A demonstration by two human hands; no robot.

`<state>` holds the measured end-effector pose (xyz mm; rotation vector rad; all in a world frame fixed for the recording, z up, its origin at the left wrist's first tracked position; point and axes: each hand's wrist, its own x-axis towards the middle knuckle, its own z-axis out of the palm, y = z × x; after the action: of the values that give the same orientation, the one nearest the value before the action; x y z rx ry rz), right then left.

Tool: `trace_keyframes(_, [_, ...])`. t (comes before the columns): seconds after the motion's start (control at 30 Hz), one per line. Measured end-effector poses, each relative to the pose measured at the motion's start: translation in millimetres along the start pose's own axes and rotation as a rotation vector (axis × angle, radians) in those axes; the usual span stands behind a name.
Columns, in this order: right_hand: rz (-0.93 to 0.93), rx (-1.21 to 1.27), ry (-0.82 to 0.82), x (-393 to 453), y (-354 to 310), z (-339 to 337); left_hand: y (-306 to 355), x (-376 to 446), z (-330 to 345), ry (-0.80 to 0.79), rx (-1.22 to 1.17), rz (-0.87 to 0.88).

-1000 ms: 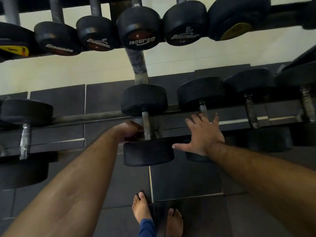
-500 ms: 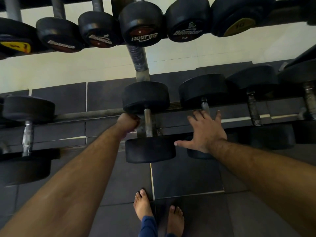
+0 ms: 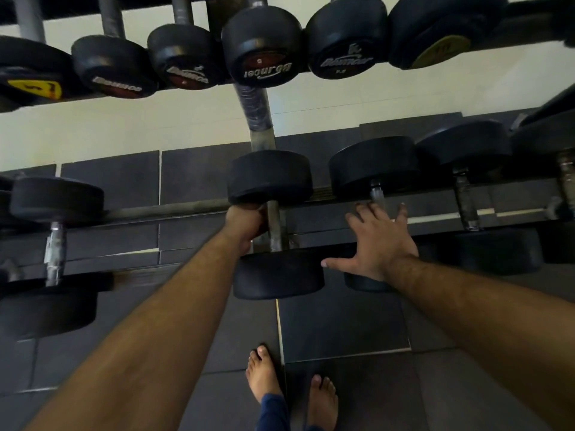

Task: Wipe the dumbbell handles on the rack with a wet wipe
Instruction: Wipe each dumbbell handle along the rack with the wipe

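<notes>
Black rubber heads and a dull steel handle [image 3: 273, 227] make up the centre dumbbell [image 3: 273, 225], which lies front to back across the lower rack rails [image 3: 174, 209], directly below the grey upright post [image 3: 256, 119]. Handle surface shows grey, worn patches.

Left of this dumbbell: another dumbbell [image 3: 54, 253], partly motion-blurred. The left hand [image 3: 245, 223] sits against the left side of the centre handle, fingers curled toward the bar; whether it pinches a wipe cannot be told, since no wipe is visible.

Right of the centre dumbbell: the right hand [image 3: 378, 244] lies flat with fingers spread over the neighbouring dumbbell [image 3: 373, 169], thumb pointing toward the centre dumbbell's near head.

Change versus 1.0 s ago: the left hand has moved up the handle, from near the front head to just under the rear head. The right hand keeps the same spread pose on the same dumbbell.

Hidden or unclear: left fingertips are behind the hand; the neighbour's handle is mostly covered by the right hand; upper-tier dumbbells [image 3: 264, 46] are cropped at the top edge.
</notes>
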<state>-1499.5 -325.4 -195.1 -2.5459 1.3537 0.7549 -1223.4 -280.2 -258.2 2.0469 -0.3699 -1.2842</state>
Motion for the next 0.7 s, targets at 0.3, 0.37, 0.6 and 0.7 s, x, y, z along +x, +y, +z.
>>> trace_keyframes(0.3, [0.003, 0.024, 0.01, -1.9, 1.8, -1.4, 14.9, -67.3, -37.5, -0.06, 0.169, 0.224])
trace_keyframes(0.37, [0.011, 0.028, 0.025, -3.2, 1.0, -1.9, 26.2, -87.0, -39.8, -0.134, -0.142, 0.2])
trace_keyframes(0.6, [-0.056, 0.6, 0.21, -31.9, -7.3, -26.3, 72.6, -173.4, -42.1, -0.125, -0.23, 0.341])
trace_keyframes(0.7, [-0.196, 0.931, 0.571, -69.0, -24.6, -84.2, 92.6, -219.1, -48.0, -0.037, -0.204, 0.377])
